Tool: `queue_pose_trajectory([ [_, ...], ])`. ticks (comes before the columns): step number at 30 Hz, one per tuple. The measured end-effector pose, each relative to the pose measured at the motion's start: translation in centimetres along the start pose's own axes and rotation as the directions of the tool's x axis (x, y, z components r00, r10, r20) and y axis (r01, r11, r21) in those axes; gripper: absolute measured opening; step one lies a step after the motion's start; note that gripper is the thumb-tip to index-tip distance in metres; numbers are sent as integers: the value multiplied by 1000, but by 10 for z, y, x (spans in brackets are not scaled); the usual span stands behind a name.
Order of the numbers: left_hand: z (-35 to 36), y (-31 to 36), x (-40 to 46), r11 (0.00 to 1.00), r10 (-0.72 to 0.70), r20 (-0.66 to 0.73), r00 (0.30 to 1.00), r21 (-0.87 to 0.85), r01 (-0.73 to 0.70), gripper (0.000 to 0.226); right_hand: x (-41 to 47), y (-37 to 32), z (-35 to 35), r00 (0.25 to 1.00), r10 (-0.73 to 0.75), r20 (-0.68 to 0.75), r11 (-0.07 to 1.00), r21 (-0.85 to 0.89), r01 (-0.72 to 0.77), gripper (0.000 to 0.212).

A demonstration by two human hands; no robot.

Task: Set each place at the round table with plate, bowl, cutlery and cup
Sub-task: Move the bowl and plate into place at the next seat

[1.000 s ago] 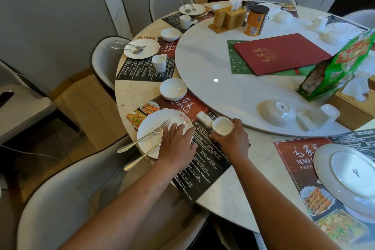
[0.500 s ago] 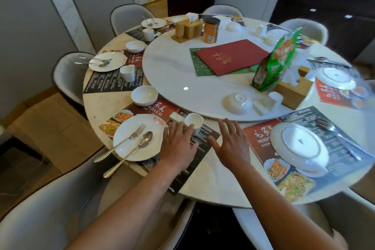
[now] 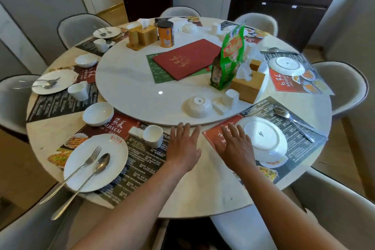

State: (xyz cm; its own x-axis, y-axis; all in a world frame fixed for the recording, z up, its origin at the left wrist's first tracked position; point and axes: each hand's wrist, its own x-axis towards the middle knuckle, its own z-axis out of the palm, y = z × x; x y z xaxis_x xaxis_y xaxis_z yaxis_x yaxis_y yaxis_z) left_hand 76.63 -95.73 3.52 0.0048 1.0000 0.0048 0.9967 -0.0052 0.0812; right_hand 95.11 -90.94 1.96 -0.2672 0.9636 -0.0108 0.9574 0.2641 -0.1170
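Observation:
Both hands hover empty over the round table's near edge. My left hand [image 3: 183, 147] is open, just right of a white cup [image 3: 153, 135] and a small rest [image 3: 135, 132]. At that left place a white plate [image 3: 95, 161] carries a fork [image 3: 72, 173] and spoon [image 3: 84, 182], with a bowl [image 3: 98, 113] behind. My right hand [image 3: 235, 145] is open over the red placemat, touching the left rim of an upside-down plate [image 3: 263, 137]. A fork [image 3: 293, 121] lies right of that plate. On the turntable edge sit an upturned bowl [image 3: 197, 106], a cup [image 3: 231, 98] and a rest [image 3: 220, 107].
The white turntable [image 3: 132, 87] holds a red menu [image 3: 187, 58], green snack bag [image 3: 228, 60], wooden tissue boxes [image 3: 248, 85], and an orange can [image 3: 166, 33]. Further set places lie at the left and far sides. Grey chairs [image 3: 343, 85] ring the table.
My right hand let go of the white cup on the left placemat and moved right to the upside-down plate. My left hand left the plate with cutlery and moved right. The view swung right.

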Motion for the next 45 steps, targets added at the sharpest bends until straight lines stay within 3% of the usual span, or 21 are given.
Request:
queue_pose_trajectory([
  [5, 8, 9, 50, 998, 21, 27, 999, 56, -22, 78, 46, 23, 4, 996, -49, 81, 999, -1, 49, 67],
  [11, 21, 4, 108, 992, -7, 47, 999, 124, 1, 82, 88, 26, 17, 969, -215, 120, 975, -29, 220, 57],
  [18, 26, -9, 128, 966, 104, -13, 994, 241, -98, 85, 95, 26, 23, 980, -181, 84, 983, 55, 177, 48],
  [22, 28, -9, 126, 957, 159, -52, 986, 253, -142, 64, 97, 27, 21, 980, -178, 90, 983, 64, 172, 50],
  [28, 32, -9, 110, 916, 213, -80, 974, 364, -170, 65, 92, 29, 25, 979, -175, 105, 984, 50, 171, 53],
  [34, 7, 1, 94, 964, 149, -271, 951, 256, -78, 55, 66, 30, 24, 995, -96, 27, 995, 44, 95, 48],
  [36, -5, 6, 88, 994, 78, -280, 957, 100, -51, 49, 52, 32, 25, 999, -52, 5, 997, 55, 52, 48],
  [38, -14, 16, 80, 986, -96, -177, 980, -154, 68, 43, 38, 36, 26, 1000, -5, -10, 999, 53, 6, 48],
  [40, -16, 27, 73, 867, -324, -66, 944, -421, 268, 34, 27, 40, 26, 999, 39, -14, 998, 43, -38, 47],
  [42, -10, 35, 70, 631, -516, 107, 850, -624, 461, 24, 17, 45, 27, 998, 55, 2, 998, 24, -55, 44],
  [45, 4, 41, 70, 345, -614, 343, 711, -694, 632, 28, 4, 55, 27, 998, 53, 29, 999, 8, -53, 41],
])
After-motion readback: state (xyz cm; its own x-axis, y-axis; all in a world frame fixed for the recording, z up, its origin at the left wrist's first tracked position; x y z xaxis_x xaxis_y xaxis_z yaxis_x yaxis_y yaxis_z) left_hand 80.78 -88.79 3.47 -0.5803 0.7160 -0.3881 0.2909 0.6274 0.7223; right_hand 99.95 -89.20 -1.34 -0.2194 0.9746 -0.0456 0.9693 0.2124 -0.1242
